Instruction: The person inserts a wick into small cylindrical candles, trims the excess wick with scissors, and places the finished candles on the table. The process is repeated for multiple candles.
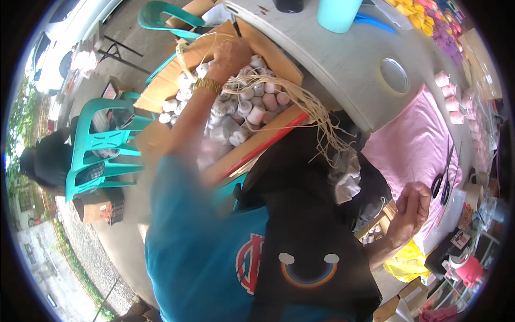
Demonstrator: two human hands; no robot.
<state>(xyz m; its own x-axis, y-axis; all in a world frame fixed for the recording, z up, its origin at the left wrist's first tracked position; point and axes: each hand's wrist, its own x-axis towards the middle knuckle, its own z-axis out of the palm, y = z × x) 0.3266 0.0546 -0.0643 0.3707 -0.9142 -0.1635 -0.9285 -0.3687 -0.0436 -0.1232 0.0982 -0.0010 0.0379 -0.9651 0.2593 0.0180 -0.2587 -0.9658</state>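
Left hand [230, 56] reaches down into an open cardboard box [272, 49], its back turned up and its fingers hidden, so whether they are spread or gripping something cannot be told. Right hand [414, 208] is well apart from it, in front of a pink cloth [402, 134], with fingers bent inward toward the thumb; whether they pinch anything thin, or touch the cloth, is unclear. A gold-coloured bracelet [208, 85] circles the left wrist. Beneath and around the left hand, the box is crowded with small cylinders [244, 109], mostly white or greyish, some pale pink, lying at all angles. Across the box's right side lies a bundle of cream cords [306, 99], its loose ends trailing over the edge toward a crumpled whitish cloth [346, 180]. Just beside the right wrist is a smaller cardboard box [384, 218] with more small white pieces in it, and near that a yellow plastic bag [406, 263]. Black-handled scissors [442, 188] lie by the right fingertips on the pink cloth, which is spread over a grey surface [332, 70]. Farther along that surface are a roll of tape [382, 78], a light teal cup [338, 13] and a row of pink-and-white cylinders [451, 102]. Left of the large box stands a teal plastic chair [80, 145].
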